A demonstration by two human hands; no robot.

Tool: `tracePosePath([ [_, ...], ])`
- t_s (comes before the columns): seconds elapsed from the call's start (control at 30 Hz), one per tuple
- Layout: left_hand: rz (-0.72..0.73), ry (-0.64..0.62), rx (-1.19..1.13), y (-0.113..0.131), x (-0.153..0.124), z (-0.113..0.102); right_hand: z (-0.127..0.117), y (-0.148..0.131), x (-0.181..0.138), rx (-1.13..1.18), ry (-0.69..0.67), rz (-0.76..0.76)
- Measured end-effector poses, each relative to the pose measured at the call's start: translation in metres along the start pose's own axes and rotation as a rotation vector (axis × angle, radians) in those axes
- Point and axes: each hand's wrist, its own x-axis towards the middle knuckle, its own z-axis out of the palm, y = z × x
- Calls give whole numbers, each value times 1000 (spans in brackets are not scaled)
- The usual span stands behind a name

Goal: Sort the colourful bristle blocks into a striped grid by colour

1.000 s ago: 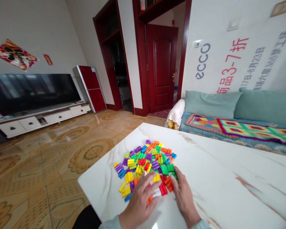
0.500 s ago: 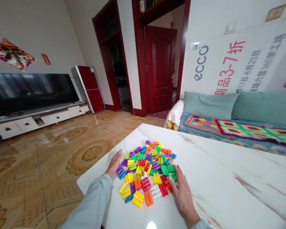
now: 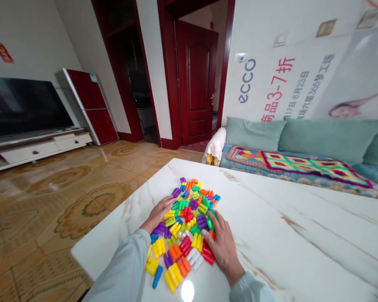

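Observation:
Several small plastic toy pieces point(image 3: 185, 214), shaped like joined tubes, lie in a loose pile on a white marble-patterned table point(image 3: 271, 235). They are yellow, red, orange, purple, green, blue and white. At the pile's left edge rests my left hand point(image 3: 159, 213), fingers stretched over purple and green pieces. My right hand point(image 3: 223, 243) lies along the right edge, fingers apart, touching green and red pieces and covering some of them. Neither hand grips a piece. A blue piece point(image 3: 157, 277) and a yellow piece point(image 3: 173, 277) lie at the near end.
Beyond the table on the right is a sofa with green cushions point(image 3: 327, 136) and a crocheted mat point(image 3: 315, 167). A red door point(image 3: 197, 84) stands ajar behind. To the left are a red fridge point(image 3: 91, 105), a television point(image 3: 25, 107) and the tiled floor point(image 3: 82, 197).
Both hands have moved inward against the pile, and it is now narrower. Some near pieces have shifted, the blue one turning. The camera view has swung to the right.

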Motion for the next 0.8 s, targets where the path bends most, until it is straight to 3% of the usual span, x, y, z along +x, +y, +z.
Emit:
tracePosePath([
  [0.3, 74, -2, 55, 15, 2, 42, -10, 5, -8, 42, 77, 7],
  [0.57, 154, -120, 23, 56, -5, 91, -34, 34, -28, 109, 86, 65],
  [0.8, 171, -154, 37, 77, 0, 129, -52, 52, -44, 145, 114, 168],
])
